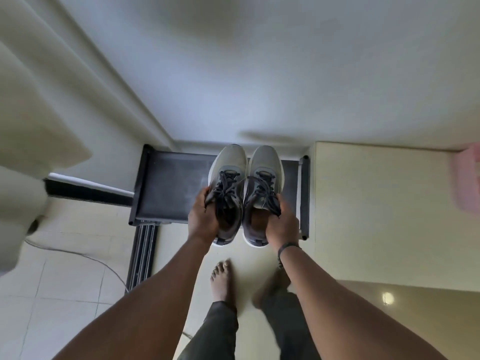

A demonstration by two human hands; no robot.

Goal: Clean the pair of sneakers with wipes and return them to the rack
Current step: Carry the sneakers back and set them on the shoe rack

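Head view, looking straight down: two grey sneakers sit side by side at the centre of the frame, toes pointing to the top edge, both held over the right half of a dark rack (166,188). The left hand (204,216) grips the left sneaker (230,175) along its outer side near the collar, fingers curled round the edge and thumb up by the dark laces. The right hand (281,224) grips the right sneaker (265,172) the same way from the other side, fingers wrapped over the collar beside the laces. The two shoes touch or nearly touch along their inner sides; their heels hang past the rack's near edge, over the floor. Whether the soles rest on the rack's top shelf or hover just above it cannot be told from this angle.

A dark band (288,247) circles the right wrist. Below the shoes, at lower centre, a bare foot (220,281) stands on the pale tiled floor (65,294), with dark trouser legs under it; the second foot to its right is blurred. A thin cable (85,257) curves across the tiles at lower left. A pale curtain (31,100) fills the upper left of the frame, a white wall the top, and something pink (467,178) shows at the right edge.
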